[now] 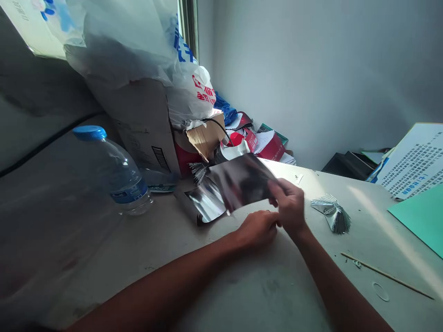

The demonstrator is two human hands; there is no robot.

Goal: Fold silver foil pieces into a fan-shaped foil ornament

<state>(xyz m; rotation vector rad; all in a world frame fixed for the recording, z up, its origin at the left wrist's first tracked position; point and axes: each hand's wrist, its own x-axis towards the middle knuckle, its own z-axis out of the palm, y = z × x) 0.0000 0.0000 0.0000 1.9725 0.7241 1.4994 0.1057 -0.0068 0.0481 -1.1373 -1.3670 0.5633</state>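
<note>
My right hand (291, 207) pinches the right end of a dark, shiny foil sheet (244, 180), thumb on top. The sheet is tilted above the table and a little blurred. Just below, my left hand (258, 229) is closed with its fingers curled, close to my right hand; whatever it may hold is hidden. Behind and left of the sheet, more silvery foil sheets (206, 203) lie on the table, partly covered by it. A bundle of silver foil strips (334, 214), pinched at its middle, lies to the right. Another fringed silver bundle (198, 172) stands behind the sheets.
A clear water bottle (128, 184) with a blue cap stands at left. Behind it are a cardboard box (145, 124), white plastic bags (138, 41) and red-and-white paper scraps (266, 144). A thin wooden stick (387, 275), a rubber band (380, 291) and a green sheet (422, 216) lie at right.
</note>
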